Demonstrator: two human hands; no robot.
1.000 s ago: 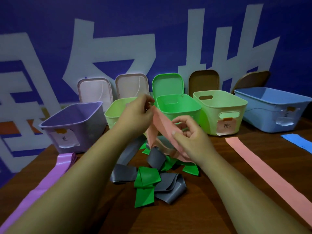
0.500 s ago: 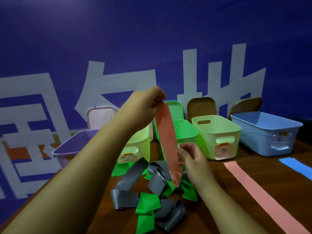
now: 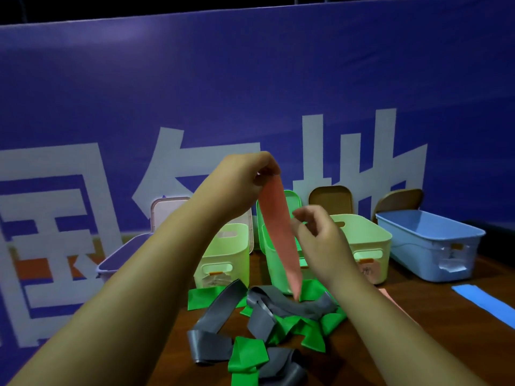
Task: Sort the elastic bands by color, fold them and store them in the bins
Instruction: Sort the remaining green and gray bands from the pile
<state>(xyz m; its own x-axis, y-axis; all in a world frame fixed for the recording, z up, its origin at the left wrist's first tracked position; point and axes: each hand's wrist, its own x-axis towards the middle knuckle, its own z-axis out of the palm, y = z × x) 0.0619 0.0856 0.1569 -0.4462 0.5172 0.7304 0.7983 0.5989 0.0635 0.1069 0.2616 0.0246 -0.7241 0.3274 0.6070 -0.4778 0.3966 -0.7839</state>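
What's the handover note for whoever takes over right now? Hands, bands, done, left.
Left hand pinches the top end of the pink band, which hangs down to the pile of grey and green bands on the table.
Right hand is beside the band at mid-length, fingers curled; grip unclear.
Blue band lies flat at the right. Five bins stand open at the back, blue bin rightmost.
Done: nothing seen stored; most bin interiors hidden.
Left: fold the pink band, bin it, then sort the pile.
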